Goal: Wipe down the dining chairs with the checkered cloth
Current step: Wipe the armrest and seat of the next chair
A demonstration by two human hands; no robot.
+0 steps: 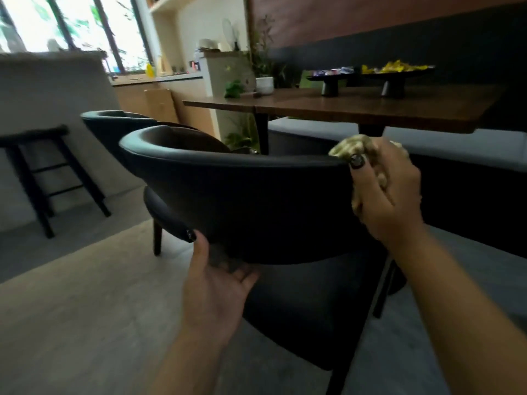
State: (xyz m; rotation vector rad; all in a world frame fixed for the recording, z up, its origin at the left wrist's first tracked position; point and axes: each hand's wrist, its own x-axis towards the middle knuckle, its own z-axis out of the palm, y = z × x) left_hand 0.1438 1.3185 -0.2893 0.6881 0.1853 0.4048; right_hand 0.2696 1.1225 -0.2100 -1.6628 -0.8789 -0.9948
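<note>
A person's right hand [387, 192] grips a bunched checkered cloth [353, 146] against the right end of a dark dining chair's [256, 201] curved backrest, thumb lying on the outer face and fingers closed round the wad, which bulges above the top rim and below the palm. The left hand [216, 283] takes hold of the backrest's lower edge, thumb up on the outer face and fingers tucked underneath, out of sight. The chair is seen from behind and appears tilted, its seat showing below the backrest. A second dark chair [114, 121] stands just beyond it, near a black stool [37, 166] at the left. A wooden table [370, 109] behind the chairs carries a white pot [264, 85] with a plant and two dark footed trays [370, 78] of wrapped sweets; a grey bench [467, 143] runs along the wall beneath it
</note>
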